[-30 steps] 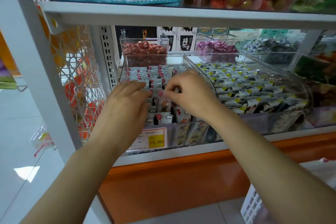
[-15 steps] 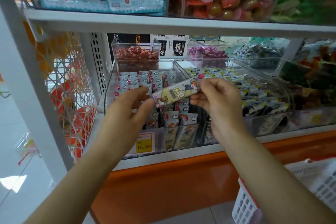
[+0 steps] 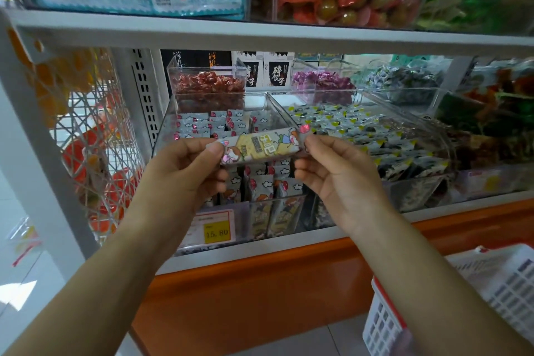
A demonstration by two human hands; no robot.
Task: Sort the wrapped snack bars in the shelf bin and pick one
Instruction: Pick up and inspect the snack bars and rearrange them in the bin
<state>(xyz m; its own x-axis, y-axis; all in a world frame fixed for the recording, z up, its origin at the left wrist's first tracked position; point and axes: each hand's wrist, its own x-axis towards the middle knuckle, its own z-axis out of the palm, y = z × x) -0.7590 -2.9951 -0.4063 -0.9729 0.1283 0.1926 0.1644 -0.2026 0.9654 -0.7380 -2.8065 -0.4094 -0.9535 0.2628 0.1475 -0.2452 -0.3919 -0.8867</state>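
Note:
A wrapped snack bar (image 3: 261, 146) with cartoon figures and a yellow middle is held level in front of the clear shelf bin (image 3: 164, 127). My left hand (image 3: 187, 167) pinches its left end between thumb and fingers. My right hand (image 3: 332, 170) pinches its right end. Behind and below the bar, several more bars (image 3: 260, 185) of the same kind stand upright in rows inside the bin. More rows of these bars (image 3: 202, 124) fill the bin's back.
A yellow price tag (image 3: 216, 233) reading 15.80 sits on the bin's front. A second clear bin of dark and yellow packets (image 3: 375, 136) stands to the right. A white wire rack (image 3: 95, 139) is at the left, a white basket (image 3: 491, 292) at the lower right.
One second ago both hands were reaching down among the bars in the bin. They have lifted one bar out, turned it level and now hold it up by its ends.

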